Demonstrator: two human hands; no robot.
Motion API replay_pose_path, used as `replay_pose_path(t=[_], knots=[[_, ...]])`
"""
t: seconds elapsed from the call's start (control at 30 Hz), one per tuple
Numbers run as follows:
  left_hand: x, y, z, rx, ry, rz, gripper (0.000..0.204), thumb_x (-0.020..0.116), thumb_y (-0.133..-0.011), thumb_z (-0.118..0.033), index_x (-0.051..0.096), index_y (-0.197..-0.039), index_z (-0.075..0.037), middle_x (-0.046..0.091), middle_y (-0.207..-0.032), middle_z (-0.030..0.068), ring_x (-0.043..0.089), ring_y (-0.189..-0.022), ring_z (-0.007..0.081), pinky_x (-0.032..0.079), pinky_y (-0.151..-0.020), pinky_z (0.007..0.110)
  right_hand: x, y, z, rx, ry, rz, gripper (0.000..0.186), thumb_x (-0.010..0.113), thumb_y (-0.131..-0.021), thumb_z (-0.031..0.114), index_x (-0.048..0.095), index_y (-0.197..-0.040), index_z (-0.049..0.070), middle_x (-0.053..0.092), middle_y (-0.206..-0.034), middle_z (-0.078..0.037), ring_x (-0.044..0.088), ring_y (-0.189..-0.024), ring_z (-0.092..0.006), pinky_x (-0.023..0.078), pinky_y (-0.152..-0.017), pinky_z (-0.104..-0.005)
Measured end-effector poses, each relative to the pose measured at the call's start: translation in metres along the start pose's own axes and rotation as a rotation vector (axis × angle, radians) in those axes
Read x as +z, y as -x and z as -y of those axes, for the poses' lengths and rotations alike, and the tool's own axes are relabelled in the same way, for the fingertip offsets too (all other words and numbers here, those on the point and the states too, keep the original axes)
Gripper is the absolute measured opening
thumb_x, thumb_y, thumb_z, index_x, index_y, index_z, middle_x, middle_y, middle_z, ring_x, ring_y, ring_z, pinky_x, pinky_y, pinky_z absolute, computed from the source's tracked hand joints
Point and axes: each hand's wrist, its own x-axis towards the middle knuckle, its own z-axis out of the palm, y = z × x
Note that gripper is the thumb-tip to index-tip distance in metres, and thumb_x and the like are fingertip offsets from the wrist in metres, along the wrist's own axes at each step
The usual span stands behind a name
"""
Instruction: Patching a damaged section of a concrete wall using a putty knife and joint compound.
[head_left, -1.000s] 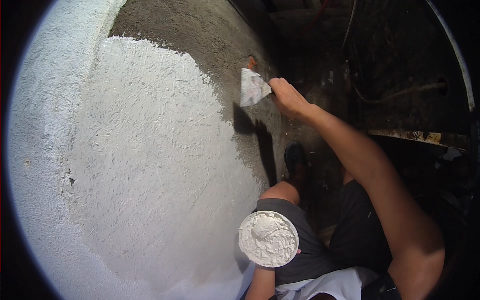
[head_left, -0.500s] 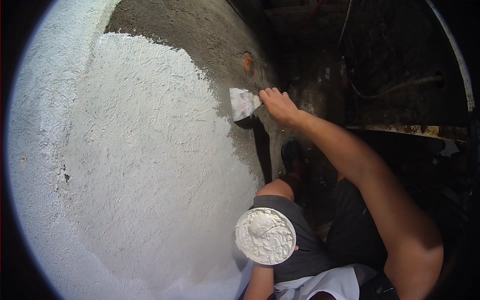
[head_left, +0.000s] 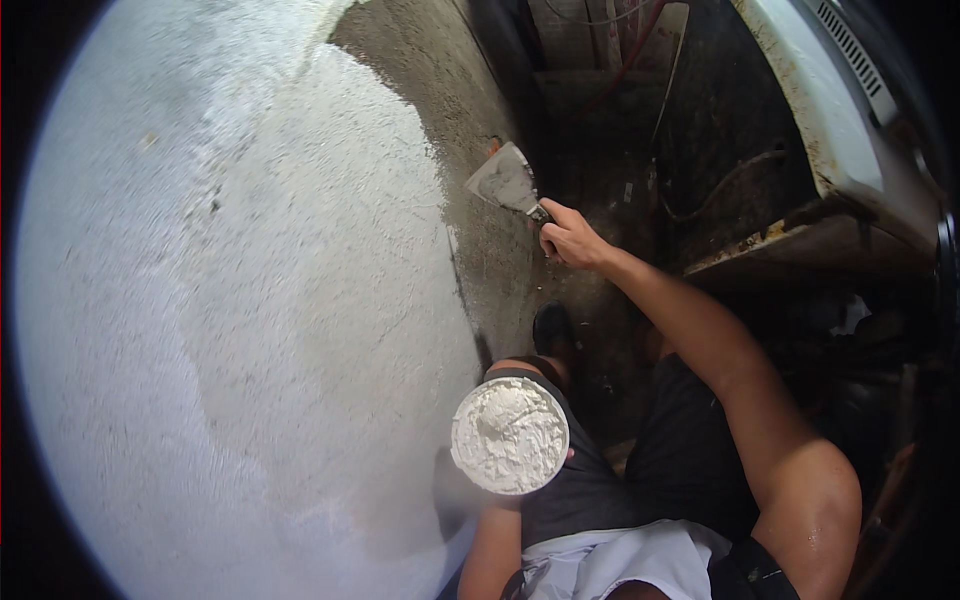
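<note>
My right hand (head_left: 573,238) is closed round the dark handle of a wide putty knife (head_left: 506,180). The blade, smeared with white, points up and left in front of bare grey wall; whether it touches the wall I cannot tell. Below, my left hand (head_left: 571,454) supports a round tub of white paste (head_left: 510,436) from underneath, with only a fingertip showing at its right rim. The thick paste has a rough, lumpy surface. To the left, a broad coat of white paste (head_left: 330,240) covers much of the wall, its ragged right edge bordering the bare grey strip (head_left: 440,110).
An orange mark (head_left: 494,146) shows on the bare wall behind the blade. On the right stands a rusty, pale metal body (head_left: 835,130) with a dark hollow and a thin hose. My dark shoe (head_left: 553,332) is on the dirty floor near the wall.
The putty knife has swung upward and turned, showing its blade at a new angle. My view has shifted, bringing more of the pale metal body into sight. Both hands keep their holds.
</note>
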Motion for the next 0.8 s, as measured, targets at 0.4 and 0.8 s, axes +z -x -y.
replay_pose_path(t=[0.4,0.8], knots=[[0.202,0.055,-0.035,-0.128,-0.088,-0.801,0.076,0.04,-0.101,-0.064,0.031,-0.16,-0.016,0.039,-0.162,0.0082,0.037,-0.149,0.0345,0.029,-0.119,0.068,0.103,0.314,0.08,0.342,0.185,0.099,0.018,0.056,-0.087,0.004,0.06,-0.104,0.001,0.053,-0.067,-0.002,0.05,-0.052,-0.0096,0.042,-0.046,-0.0269],[0.281,0.165,-0.063,0.179,0.732,-0.681,0.08,0.031,-0.097,-0.072,0.04,-0.156,-0.018,0.036,-0.163,0.0116,0.033,-0.149,0.0418,0.023,-0.116,0.076,0.249,0.515,0.101,0.191,0.102,-0.309,0.015,0.06,-0.103,0.02,0.058,-0.098,0.006,0.055,-0.066,0.001,0.049,-0.052,-0.0063,0.039,-0.047,-0.0251]])
